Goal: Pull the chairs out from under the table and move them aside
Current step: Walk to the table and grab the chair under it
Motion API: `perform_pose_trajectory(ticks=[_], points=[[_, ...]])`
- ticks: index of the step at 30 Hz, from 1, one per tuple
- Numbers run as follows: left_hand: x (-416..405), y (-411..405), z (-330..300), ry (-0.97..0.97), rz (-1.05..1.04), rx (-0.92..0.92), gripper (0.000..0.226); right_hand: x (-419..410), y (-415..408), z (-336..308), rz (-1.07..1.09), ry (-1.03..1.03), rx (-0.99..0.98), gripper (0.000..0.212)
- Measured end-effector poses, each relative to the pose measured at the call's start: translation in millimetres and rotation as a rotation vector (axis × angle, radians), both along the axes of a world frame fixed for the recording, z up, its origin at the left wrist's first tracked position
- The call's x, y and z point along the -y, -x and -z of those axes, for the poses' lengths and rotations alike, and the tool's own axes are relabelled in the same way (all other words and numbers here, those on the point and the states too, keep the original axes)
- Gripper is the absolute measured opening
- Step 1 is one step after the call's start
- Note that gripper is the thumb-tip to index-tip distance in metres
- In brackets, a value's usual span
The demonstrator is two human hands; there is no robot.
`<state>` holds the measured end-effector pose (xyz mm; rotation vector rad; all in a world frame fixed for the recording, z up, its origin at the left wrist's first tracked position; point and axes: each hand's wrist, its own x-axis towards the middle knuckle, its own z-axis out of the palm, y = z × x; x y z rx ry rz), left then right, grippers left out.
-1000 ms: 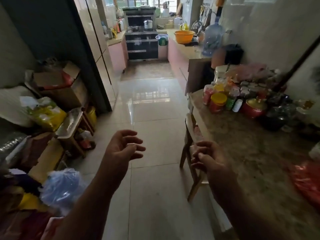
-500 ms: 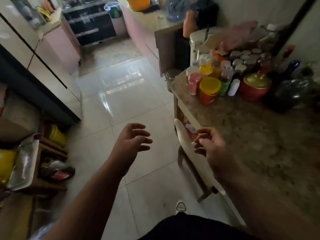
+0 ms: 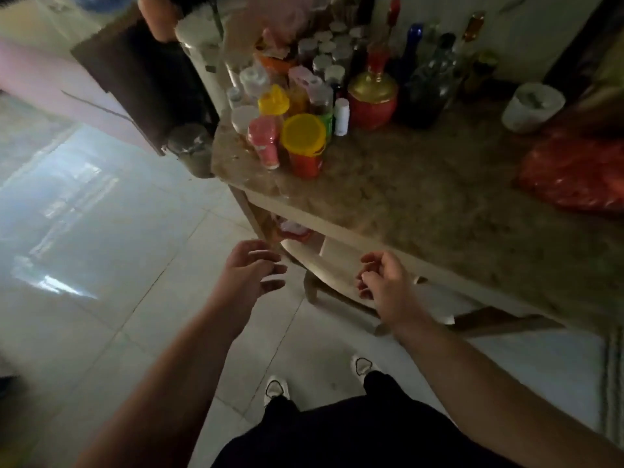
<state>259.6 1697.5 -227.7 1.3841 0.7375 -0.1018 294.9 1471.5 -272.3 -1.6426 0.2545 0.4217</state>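
Observation:
A pale wooden chair (image 3: pixel 324 265) is tucked under the marble-topped table (image 3: pixel 422 194); its curved backrest and one leg stick out past the table's edge. My left hand (image 3: pixel 250 271) hovers just left of the backrest, fingers spread, holding nothing. My right hand (image 3: pixel 385 282) is in front of the backrest's right part, fingers loosely curled, and grips nothing that I can see. A second chair's dark wooden part (image 3: pixel 493 320) shows under the table further right.
Jars and bottles crowd the table's far corner, among them a yellow-lidded red jar (image 3: pixel 304 146). A red plastic bag (image 3: pixel 574 170) lies on the right. A dark cabinet (image 3: pixel 145 72) stands beyond the table. Glossy tiled floor (image 3: pixel 101 248) stretches left. My feet (image 3: pixel 277 388) stand near the chair.
The view has tilted down and come nearer to the table. Both hands have moved in towards the chair's backrest, still holding nothing.

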Motion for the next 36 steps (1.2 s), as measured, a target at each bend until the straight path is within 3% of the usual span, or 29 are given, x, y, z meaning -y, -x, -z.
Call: perform_pose_trajectory(ticks=[5, 9, 11, 15, 21, 26, 32, 36], points=[[-17.7, -19.0, 51.8, 0.252, 0.127, -0.350, 0.030, -1.1, 49.7, 36.9, 0.522, 0.081, -0.178, 0.022], [-10.3, -23.8, 84.0, 0.459, 0.086, -0.487, 0.052, 17.5, 75.8, 58.4, 0.896, -0.297, -0.506, 0.009], [-2.8, -31.0, 98.8, 0.510, 0.082, -0.501, 0.064, 27.2, 76.7, 62.7, 0.977, -0.507, -0.554, 0.005], [16.7, -53.6, 116.3, 0.504, 0.070, -0.504, 0.065, 42.7, 61.6, 77.3, 1.031, -0.755, -0.552, 0.037], [39.3, -89.9, 137.1, 0.470, 0.016, -0.436, 0.057, 38.3, 20.6, 105.0, 0.944, -0.871, -0.628, 0.050], [43.8, -101.7, 161.3, 0.473, -0.032, -0.460, 0.050, 36.5, -0.2, 126.8, 1.049, -0.779, -0.638, 0.039], [47.0, -102.2, 171.8, 0.397, 0.037, -0.451, 0.010, 36.0, 0.6, 133.6, 0.991, -0.723, -0.562, 0.024], [47.7, -97.1, 173.7, 0.367, 0.007, -0.409, 0.027, 37.0, 4.7, 130.7, 0.992, -0.676, -0.582, 0.024]])
